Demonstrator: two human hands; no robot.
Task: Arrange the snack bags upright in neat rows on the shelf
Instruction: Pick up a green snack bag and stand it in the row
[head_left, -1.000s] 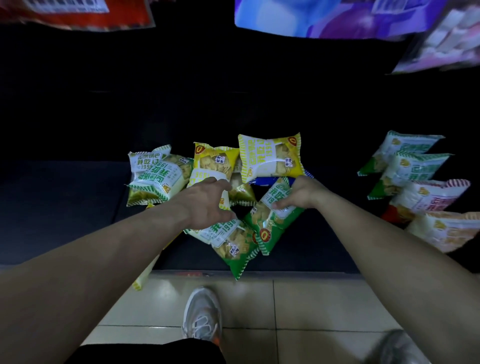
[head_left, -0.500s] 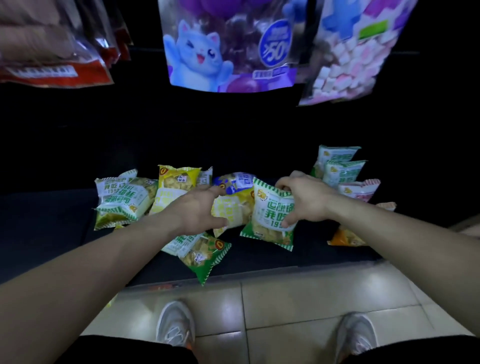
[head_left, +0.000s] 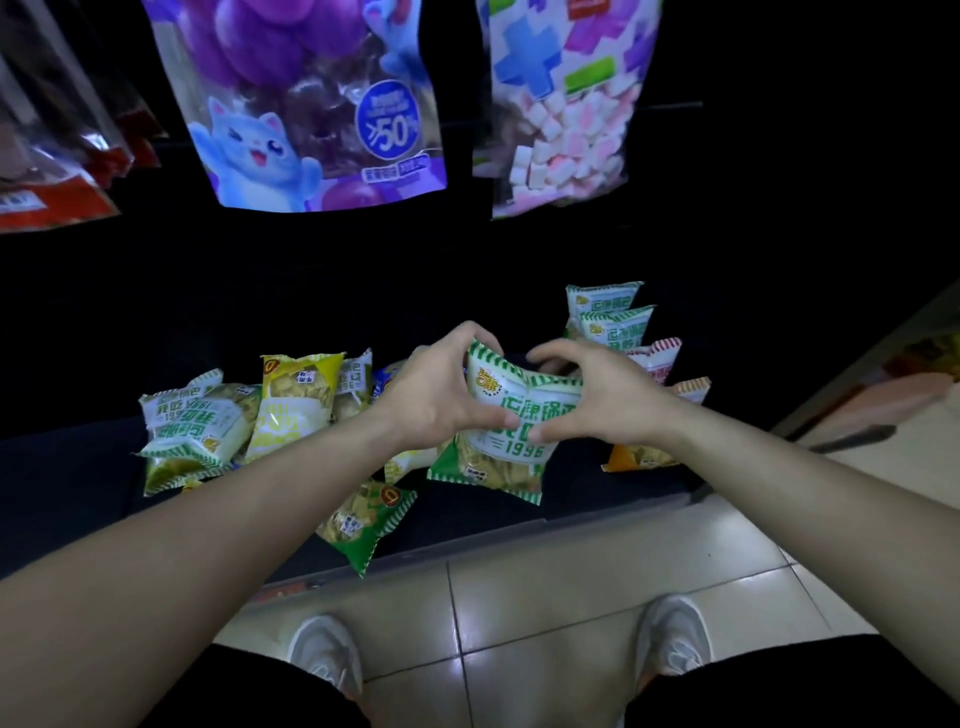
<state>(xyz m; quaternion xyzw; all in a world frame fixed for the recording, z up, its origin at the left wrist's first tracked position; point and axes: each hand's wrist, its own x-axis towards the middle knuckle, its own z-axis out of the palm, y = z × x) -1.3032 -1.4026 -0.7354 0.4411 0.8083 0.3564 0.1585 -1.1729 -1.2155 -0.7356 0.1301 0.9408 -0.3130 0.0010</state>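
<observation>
- While facing the dark shelf (head_left: 72, 467), gripping one green-and-white snack bag (head_left: 511, 431) from both sides, upright, print toward the camera
- Left hand (head_left: 441, 395) clamped on the bag's left side: fingers curled over the top corner, thumb pressed on the front
- Right hand (head_left: 602, 400) clamped on the right side: fingers hooked behind the top edge, thumb on the front, close to the left thumb
- Cannot tell whether the bag's bottom edge touches the shelf
- Just beyond the right fingers, standing one behind another: two green-and-white bags (head_left: 615, 325), then a red-striped bag (head_left: 657, 358)
- Beside the right wrist, an orange bag (head_left: 639, 457)
- Left of the left fingers, a loose heap with a yellow bag (head_left: 296, 400) and a tilted green-striped bag (head_left: 197, 421)
- Below the left wrist, a green bag (head_left: 369, 514) lying flat, one corner past the shelf's front edge
- High above the fingers, hanging: a purple cat-print pouch (head_left: 311, 130) and a pouch of pink-and-white cubes (head_left: 566, 130)
- Under the forearms, tiled floor (head_left: 571, 571) and two pale shoes (head_left: 324, 654)
</observation>
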